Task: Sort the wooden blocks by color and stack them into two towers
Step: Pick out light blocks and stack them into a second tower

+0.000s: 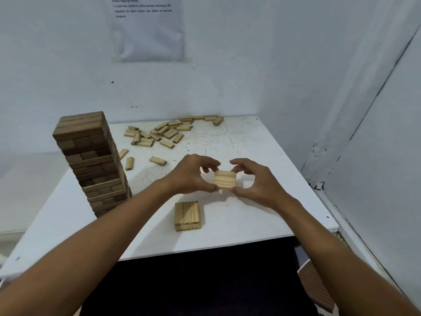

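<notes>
The dark tower [91, 165] is judged finished, at approx. 9 o'clock on the table [262, 215]. The step in hand is the light tower: a first layer of pale blocks [187, 215] lies flat at 6 o'clock, near the front edge, and a second set of pale blocks [225, 179] is held up between both hands, approx. table centre.

This set is pinched from both sides: left hand [190, 175] at its 9 o'clock, right hand [257, 181] at its 3 o'clock. Fingers are curled over the far edge, thumbs pressed at the near edge; top face left bare.

Next move, as judged: the set is to be carried toward 7 o'clock, grain kept crosswise, and lowered square onto the layer w/o the blocks splaying. Loose pale blocks [164, 133] remain at 12 o'clock.
</notes>
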Demonstrator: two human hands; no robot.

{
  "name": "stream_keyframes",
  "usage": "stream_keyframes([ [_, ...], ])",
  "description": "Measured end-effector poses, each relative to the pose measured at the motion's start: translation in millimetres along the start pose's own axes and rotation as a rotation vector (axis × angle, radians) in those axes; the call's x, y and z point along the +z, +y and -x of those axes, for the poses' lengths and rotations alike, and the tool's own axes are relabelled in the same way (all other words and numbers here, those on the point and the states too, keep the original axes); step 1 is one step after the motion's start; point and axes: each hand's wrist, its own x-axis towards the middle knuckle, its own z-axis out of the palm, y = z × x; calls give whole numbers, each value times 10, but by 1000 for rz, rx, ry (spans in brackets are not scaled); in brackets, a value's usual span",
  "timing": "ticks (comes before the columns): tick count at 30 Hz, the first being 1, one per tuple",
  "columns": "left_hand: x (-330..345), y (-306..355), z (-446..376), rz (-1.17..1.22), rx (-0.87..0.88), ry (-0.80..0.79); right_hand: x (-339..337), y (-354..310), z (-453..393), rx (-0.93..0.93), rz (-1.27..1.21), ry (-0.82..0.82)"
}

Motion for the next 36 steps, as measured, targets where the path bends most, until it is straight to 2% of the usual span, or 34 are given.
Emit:
stream_keyframes([
  [8,-218,-144,763,169,-75,88,423,-305,18,-106,-65,-109],
  [13,-137,-258,1057,246,-141,128,633,-359,107,-97,-81,-170],
  [20,8,-327,1191,325,-155,195,738,-336,178,-92,-87,-187],
  [36,57,-361,1222,356,-160,209,781,-323,217,-61,-109,-187],
])
